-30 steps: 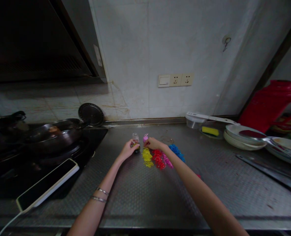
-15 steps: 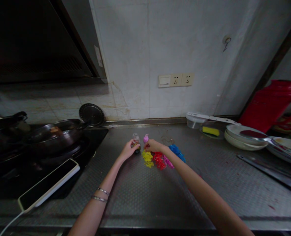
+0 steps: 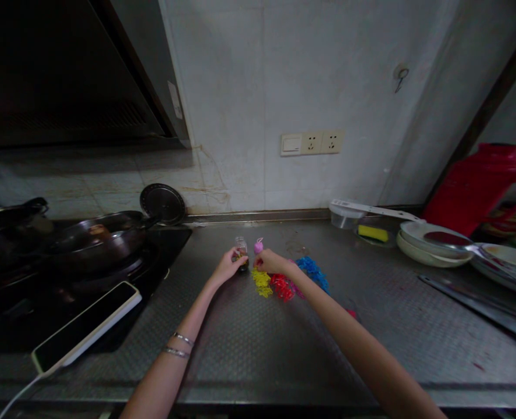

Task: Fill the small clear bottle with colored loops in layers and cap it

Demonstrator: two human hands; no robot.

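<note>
My left hand (image 3: 228, 266) is closed round a small clear glass jar (image 3: 241, 246) standing on the steel counter (image 3: 258, 343). My right hand (image 3: 270, 262) is pinched just right of the jar, beside a small pink piece (image 3: 258, 247); what the fingers hold is too small to name. Right beneath the hands lie little piles of tiny bands: a yellow pile (image 3: 262, 282), a red pile (image 3: 282, 286) and a blue pile (image 3: 312, 269). A pink pile is mostly hidden by my right forearm.
A stove with a dark wok (image 3: 96, 238) and a round lid (image 3: 162, 203) stands at the left. A phone (image 3: 85, 326) lies on the stove's front edge. Stacked plates (image 3: 432, 241), a sponge (image 3: 373, 232), a clear tub (image 3: 342, 215) and a red thermos (image 3: 480, 183) fill the right.
My right hand has shifted slightly left, closer to the jar. My left hand and the jar have stayed where they were.
</note>
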